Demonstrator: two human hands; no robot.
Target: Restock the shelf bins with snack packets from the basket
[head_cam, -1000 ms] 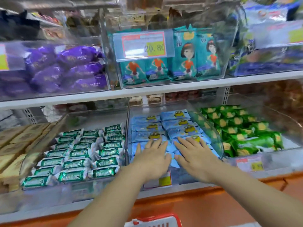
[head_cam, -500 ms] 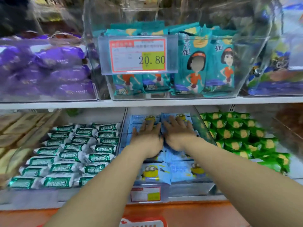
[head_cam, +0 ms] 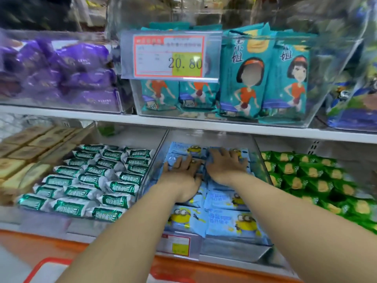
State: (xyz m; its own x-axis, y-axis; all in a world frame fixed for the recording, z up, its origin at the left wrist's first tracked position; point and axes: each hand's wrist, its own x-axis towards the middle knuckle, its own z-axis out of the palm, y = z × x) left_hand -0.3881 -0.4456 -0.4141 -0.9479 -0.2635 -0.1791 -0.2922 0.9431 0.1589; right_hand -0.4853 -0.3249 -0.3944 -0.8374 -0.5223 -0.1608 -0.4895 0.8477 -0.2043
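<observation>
The left grip (head_cam: 181, 177) and right grip (head_cam: 225, 166) press flat, fingers straight, holding nothing, on the blue packets (head_cam: 230, 223); a too hard push could crumple them.

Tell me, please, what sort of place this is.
Most likely a shop's snack aisle: white shelves carry clear bins of wrapped snack packets, a price tag reading 20.80 hangs before the teal packets, and a red basket sits below.

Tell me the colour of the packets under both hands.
The packets are light blue with yellow cartoon figures; head view.
</observation>
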